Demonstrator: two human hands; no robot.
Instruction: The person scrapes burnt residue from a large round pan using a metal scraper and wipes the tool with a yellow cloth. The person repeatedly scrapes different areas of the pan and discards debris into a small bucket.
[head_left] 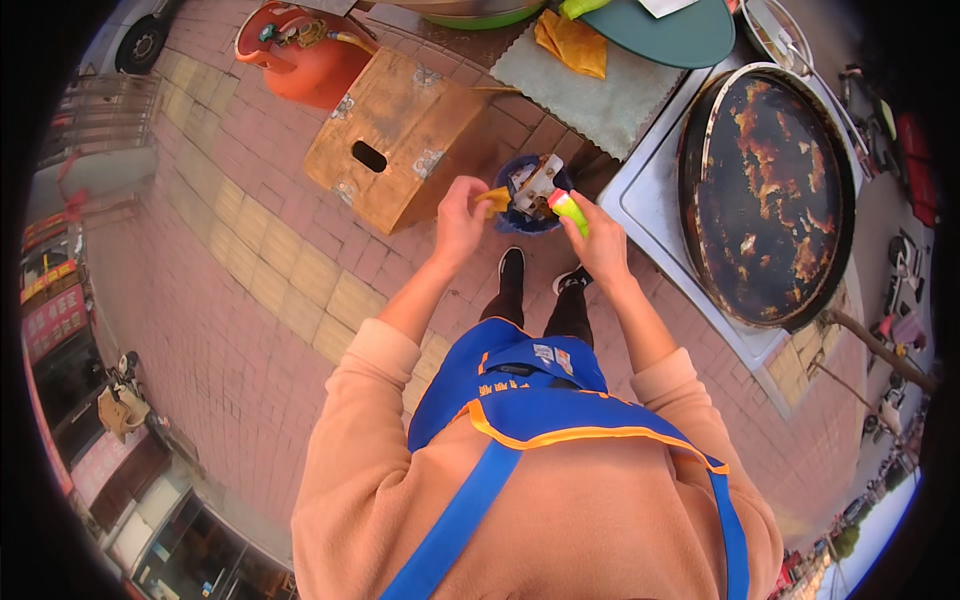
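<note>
My left hand (462, 217) is closed on a small yellow-orange piece (492, 198), perhaps a cloth or paper, just left of a bin. My right hand (598, 242) grips a bright green object with a red end (568, 208) at the bin's right. Below both hands stands the small bin with a dark blue liner (522, 222), with pale scraps and other rubbish (533, 180) inside. My forearms come up from the lower edge, over the blue apron with orange trim.
A wooden box (390, 140) and orange gas cylinder (310, 70) stand upper left. A large blackened pan (762, 200) on a metal stand (640, 200) fills the right. A grey mat (590, 110) holds a yellow cloth (568, 42) and green board (665, 30). Scooters line the far edges.
</note>
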